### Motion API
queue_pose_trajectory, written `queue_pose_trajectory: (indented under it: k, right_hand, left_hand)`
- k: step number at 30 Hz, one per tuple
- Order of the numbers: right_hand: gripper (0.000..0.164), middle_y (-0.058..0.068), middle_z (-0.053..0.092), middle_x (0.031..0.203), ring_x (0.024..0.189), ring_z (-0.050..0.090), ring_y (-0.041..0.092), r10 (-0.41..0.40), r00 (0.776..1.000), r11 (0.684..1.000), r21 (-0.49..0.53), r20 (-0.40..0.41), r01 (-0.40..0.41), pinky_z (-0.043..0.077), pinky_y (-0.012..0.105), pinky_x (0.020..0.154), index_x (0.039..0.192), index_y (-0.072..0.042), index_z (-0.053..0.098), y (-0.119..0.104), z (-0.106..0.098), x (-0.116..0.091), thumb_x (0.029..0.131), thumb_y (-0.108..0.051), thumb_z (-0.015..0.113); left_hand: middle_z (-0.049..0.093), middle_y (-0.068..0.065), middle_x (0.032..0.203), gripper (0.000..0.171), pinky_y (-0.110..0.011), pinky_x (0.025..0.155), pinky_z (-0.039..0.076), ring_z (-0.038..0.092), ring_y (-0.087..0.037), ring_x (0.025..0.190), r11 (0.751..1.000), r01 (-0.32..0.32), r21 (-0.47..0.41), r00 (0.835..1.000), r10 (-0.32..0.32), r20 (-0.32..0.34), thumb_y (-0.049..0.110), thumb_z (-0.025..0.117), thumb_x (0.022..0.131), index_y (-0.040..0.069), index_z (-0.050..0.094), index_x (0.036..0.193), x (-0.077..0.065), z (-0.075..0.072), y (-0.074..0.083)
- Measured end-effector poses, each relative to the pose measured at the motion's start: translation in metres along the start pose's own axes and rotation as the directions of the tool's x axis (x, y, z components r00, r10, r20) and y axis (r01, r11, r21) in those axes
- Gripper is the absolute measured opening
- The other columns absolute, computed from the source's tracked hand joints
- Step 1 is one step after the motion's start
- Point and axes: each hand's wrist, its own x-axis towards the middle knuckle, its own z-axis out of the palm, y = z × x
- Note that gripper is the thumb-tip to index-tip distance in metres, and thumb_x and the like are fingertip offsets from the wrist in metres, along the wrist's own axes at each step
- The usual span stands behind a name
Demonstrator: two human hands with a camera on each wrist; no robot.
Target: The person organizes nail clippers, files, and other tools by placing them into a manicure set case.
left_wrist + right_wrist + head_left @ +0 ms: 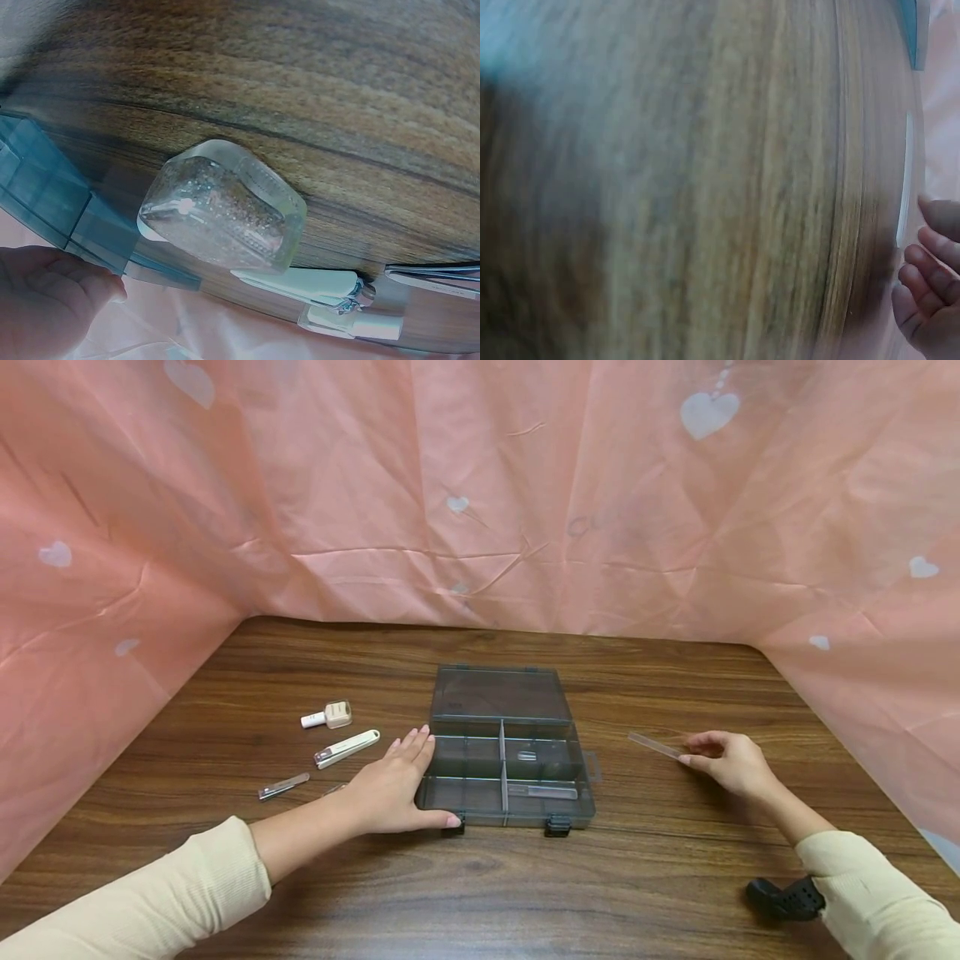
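Note:
My left hand (pixel 396 781) rests on the left side of a smoky see-through divided box (pixel 501 817), fingers straight and the thumb over the front edge by a black latch. The box's lid lies opened back. To its right, my right hand (pixel 731 764) pinches the near end of a clear flat strip (pixel 652 744) between thumb and fingers, low over the table. In the right wrist view the strip (pixel 905 180) appears edge-on beside the curled fingers. Another slim pale piece (pixel 551 792) lies in the front right compartment.
Left of the box lie a nail polish bottle (pixel 338 714) with a white cap, a white nail clipper (pixel 347 748) and a small metal nail clipper (pixel 283 786). A clear glittery bottle (pixel 225 210) is near my left wrist, mostly behind the forearm in the head view. Pink cloth (pixel 495 527) walls the table.

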Motion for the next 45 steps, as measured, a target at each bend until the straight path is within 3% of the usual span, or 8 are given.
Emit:
queue_pose_trajectory:
  k: [5,8,22,31,45]
  right_hand:
    - [0.03,0.019,0.066,0.088,0.074,0.056,0.016,0.009,1.0,1.0,-0.017,0.014,-0.009,0.043,0.026,0.061,0.101,0.009,0.062,0.002,0.001,0.002,0.085,-0.017,0.066]
    - [0.026,0.015,0.063,0.082,0.07,0.051,0.012,0.018,1.0,1.0,-0.009,0.022,-0.018,0.04,0.024,0.057,0.096,0.008,0.061,0.003,0.002,0.003,0.085,-0.015,0.066]
    - [0.012,0.011,0.06,0.074,0.066,0.047,0.013,-0.02,1.0,0.997,-0.079,0.016,0.021,0.038,0.027,0.059,0.083,0.005,0.061,0.001,0.003,0.004,0.084,-0.007,0.064]
    - [0.016,0.014,0.061,0.077,0.067,0.049,0.015,-0.032,0.999,0.995,-0.099,0.01,0.033,0.039,0.028,0.058,0.085,0.006,0.06,-0.001,0.002,0.003,0.086,-0.01,0.063]
    - [0.01,0.01,0.066,0.071,0.062,0.052,0.009,-0.161,0.986,0.978,-0.144,-0.052,0.152,0.042,0.026,0.054,0.082,0.003,0.065,-0.009,0.003,0.002,0.084,-0.006,0.065]
  left_hand:
    - [0.022,-0.028,0.149,0.108,-0.046,0.114,0.023,0.02,-0.036,0.141,1.0,0.001,-0.004,1.0,-0.001,0.002,0.068,0.061,0.073,-0.011,0.029,0.14,0.0,0.0,0.0]
    - [0.023,-0.028,0.149,0.108,-0.046,0.114,0.023,0.021,-0.036,0.141,1.0,0.0,-0.002,1.0,0.0,0.001,0.067,0.061,0.073,-0.011,0.029,0.14,0.0,0.0,0.0]
    - [0.024,-0.028,0.148,0.107,-0.047,0.114,0.023,0.021,-0.037,0.141,1.0,-0.004,-0.001,1.0,0.004,-0.001,0.066,0.062,0.073,-0.011,0.029,0.14,0.001,0.0,0.0]
    - [0.024,-0.029,0.148,0.107,-0.047,0.114,0.023,0.021,-0.037,0.14,1.0,-0.01,-0.005,1.0,0.01,0.0,0.066,0.061,0.073,-0.011,0.029,0.139,0.0,0.0,0.0]
    - [0.023,-0.028,0.148,0.107,-0.047,0.114,0.023,0.02,-0.037,0.141,1.0,-0.007,-0.011,1.0,0.007,-0.001,0.067,0.061,0.073,-0.011,0.029,0.14,-0.001,-0.001,0.0]
